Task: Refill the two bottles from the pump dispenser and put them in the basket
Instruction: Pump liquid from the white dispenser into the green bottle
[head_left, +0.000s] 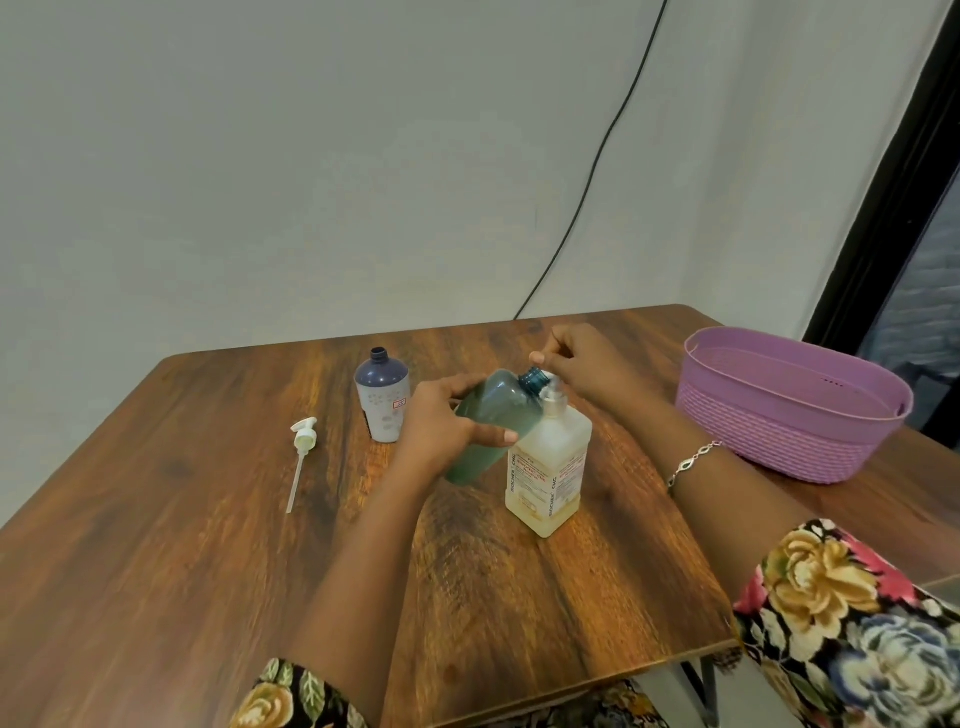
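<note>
Head view, only one. Left hand (447, 421) grips the green bottle (493, 415) round its middle, fingers wrapped across the front, thumb behind. The bottle is off the table (208, 519) and tilted: long axis runs from lower left to upper right, base toward the person, open uncapped neck pointing up and right. The neck sits just beside the top of the pump dispenser (550, 467), touching or nearly so, cannot tell which.

The pump dispenser stands upright on the table at centre, long axis vertical. It is a square translucent body, with pale yellowish liquid low down and a red-print label facing front left. The green bottle's body overlaps its left shoulder.

Right hand (576, 358) is on top of the dispenser, fingers bent down over the pump head, thumb and forefinger pinched together at the left end. The head itself is mostly hidden under the hand; only the collar shows. There is a bracelet (693, 460) on that wrist.

The purple-and-white bottle (382, 397) stands upright on the table, left of the left hand, cap off, neck pointing straight up. Nothing touches it.

A loose pump (301, 452) lies flat further left, head away, dip tube pointing toward the person.

The basket (779, 447), purple, sits on the table's right side, well apart from both bottles. No bottle shows inside it.

A black cable (597, 156) runs down the wall behind.
</note>
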